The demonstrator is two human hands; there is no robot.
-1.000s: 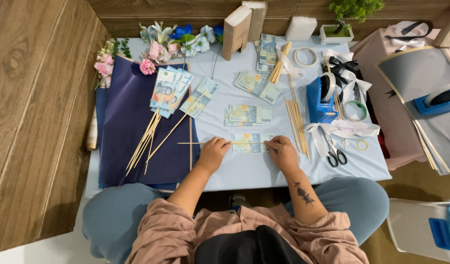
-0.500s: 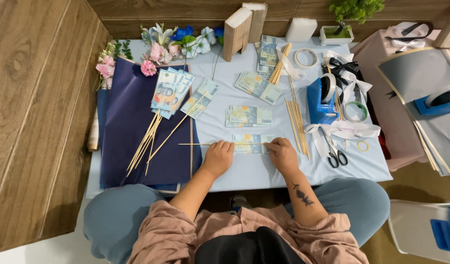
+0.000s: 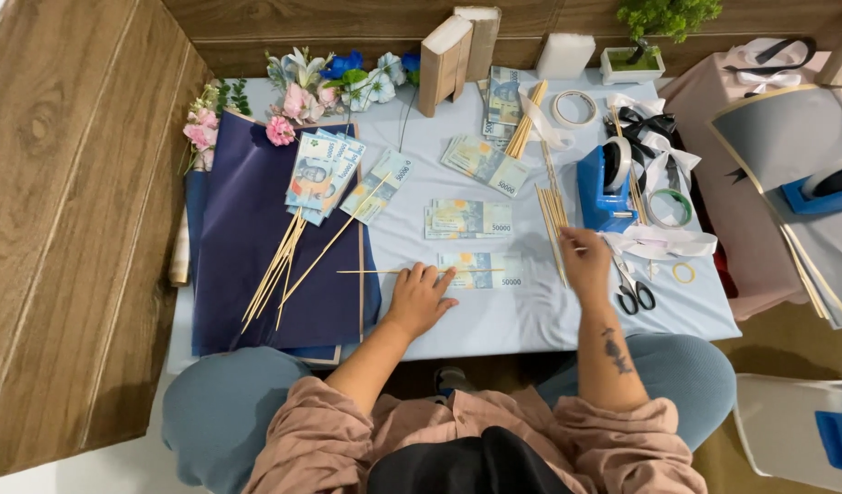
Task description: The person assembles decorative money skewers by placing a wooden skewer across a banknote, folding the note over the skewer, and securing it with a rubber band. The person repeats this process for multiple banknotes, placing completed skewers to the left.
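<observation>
Banknotes, loose on the pale blue table [image 3: 494, 320]: one single note [image 3: 480, 271] at centre frame with a thin wooden skewer [image 3: 375, 271] laid across its left end; one small stack [image 3: 471, 218] just above it; one fanned stack [image 3: 487, 165] higher up; one stack [image 3: 504, 96] at top centre.

Notes on sticks [image 3: 325, 178]: one cluster, upper left of centre, lying on the dark navy paper sheet [image 3: 256, 265]; exact count cannot be told.

Loose skewers: one bundle [image 3: 552, 220] right of centre, one bundle [image 3: 529, 119] at top centre.

Scissors [image 3: 633, 291]: one pair, right of centre. Blue tape dispenser [image 3: 606, 183]: one. Tape rings: three visible near it. Artificial flowers [image 3: 302, 91]: one cluster, upper left.

Left hand [image 3: 419, 297]: fingers spread, palm down, fingertips resting on the skewer and touching the left edge of the single note.

Right hand [image 3: 585, 261]: fingers drawn together, pinching what looks like a small piece of tape beside the dispenser, just clear of the skewer bundle.
</observation>
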